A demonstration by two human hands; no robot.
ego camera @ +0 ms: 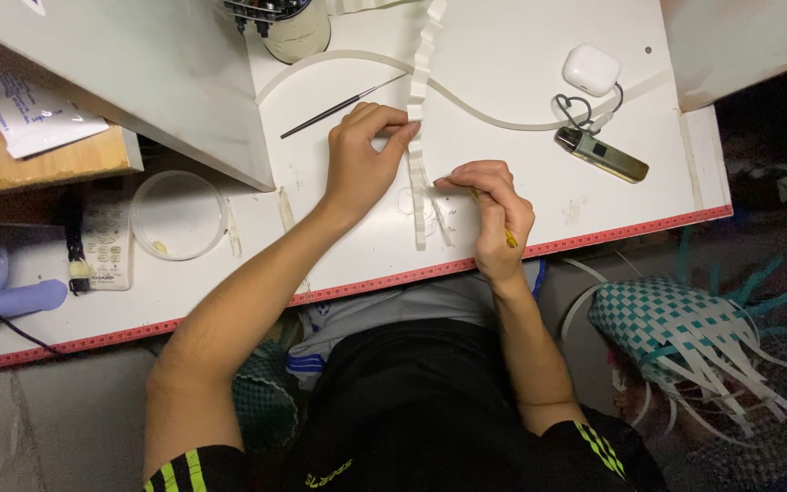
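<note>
A long white paper strip (419, 82), folded in zigzag pleats, runs from the top of the white table (521, 173) down towards its front edge. My left hand (362, 159) presses fingertips on the strip about halfway along. My right hand (494, 214) sits just right of the strip's lower part, fingers closed around a thin yellow stick or brush (508, 239) with its tip hidden by the fingers near the paper.
A thin dark brush (339, 107) lies behind my left hand. A curved white strip (503, 123), a white earbud case (590, 69) and a small olive device (601, 153) lie at the right. A round clear dish (178, 216), a remote (107, 241) and a jar (298, 32) stand left. A woven basket (676, 333) sits below right.
</note>
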